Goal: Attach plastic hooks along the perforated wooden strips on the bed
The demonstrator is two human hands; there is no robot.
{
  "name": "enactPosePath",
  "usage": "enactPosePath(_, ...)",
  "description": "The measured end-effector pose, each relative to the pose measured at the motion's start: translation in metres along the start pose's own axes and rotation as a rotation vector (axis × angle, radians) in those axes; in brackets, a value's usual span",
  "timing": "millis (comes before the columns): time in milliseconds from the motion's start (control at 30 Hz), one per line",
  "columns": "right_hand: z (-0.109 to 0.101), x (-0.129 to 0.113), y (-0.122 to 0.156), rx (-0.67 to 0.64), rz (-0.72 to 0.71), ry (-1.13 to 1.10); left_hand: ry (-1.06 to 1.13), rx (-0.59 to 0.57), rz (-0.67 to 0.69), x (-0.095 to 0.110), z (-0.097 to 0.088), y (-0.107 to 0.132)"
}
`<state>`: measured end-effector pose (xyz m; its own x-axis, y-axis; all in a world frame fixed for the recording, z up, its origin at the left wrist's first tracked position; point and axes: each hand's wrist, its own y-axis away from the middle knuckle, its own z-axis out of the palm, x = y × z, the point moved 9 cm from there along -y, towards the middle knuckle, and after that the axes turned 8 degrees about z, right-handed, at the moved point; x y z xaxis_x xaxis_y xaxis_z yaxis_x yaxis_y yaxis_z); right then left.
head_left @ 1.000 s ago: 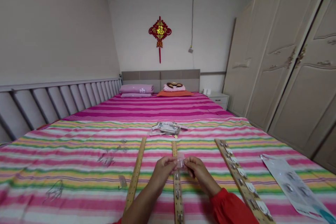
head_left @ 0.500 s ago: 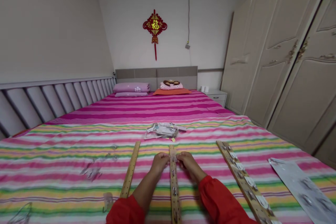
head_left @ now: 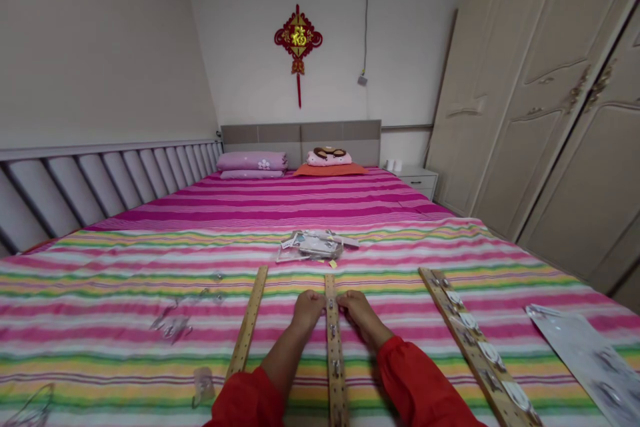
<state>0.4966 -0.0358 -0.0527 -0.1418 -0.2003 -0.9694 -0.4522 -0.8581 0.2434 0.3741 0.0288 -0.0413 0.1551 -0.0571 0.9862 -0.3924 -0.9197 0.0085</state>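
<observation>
A narrow wooden strip (head_left: 336,347) with small holes lies lengthwise on the bed in front of me, with several metal hooks along it. Near its far end sits a clear adhesive hook (head_left: 331,304). My left hand (head_left: 309,309) pinches the left edge of that hook, fingers closed. From the other side my right hand (head_left: 358,311) has its thumb and fingertips closed on the right edge. The fingertips partly hide the hook's clear pad. To the left lies another wooden strip (head_left: 250,320) with holes and no hooks visible on it.
Wooden strips with hooks and white round pieces (head_left: 470,340) lie at right, beside a clear plastic packet (head_left: 575,353). Loose clear hooks (head_left: 175,327) are scattered at left, with a single hook (head_left: 203,383) nearer me. A pile of plastic packaging (head_left: 317,245) lies beyond the strips.
The clear hook pad, earlier raised between my fingertips, now lies flatter against the strip, its metal hook showing. Both hands stay at the strip's far end. The view has shifted slightly.
</observation>
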Motion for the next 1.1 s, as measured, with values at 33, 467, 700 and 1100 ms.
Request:
enactPosePath(33, 0.000, 0.000, -0.001, 0.004, -0.005, 0.001, -0.007, 0.001, 0.001, -0.001, 0.000, 0.000)
enactPosePath(467, -0.006, 0.006, -0.006, 0.064, -0.063, 0.004, -0.037, 0.006, -0.007, -0.013, 0.002, -0.004)
enactPosePath(700, -0.011, 0.011, -0.009, 0.111, -0.097, 0.020, -0.033, 0.000, -0.009, -0.025, 0.005, -0.011)
enactPosePath(1100, -0.011, 0.006, -0.001, 0.106, -0.131, -0.010, 0.049, 0.012, -0.061, -0.005, 0.005, 0.008)
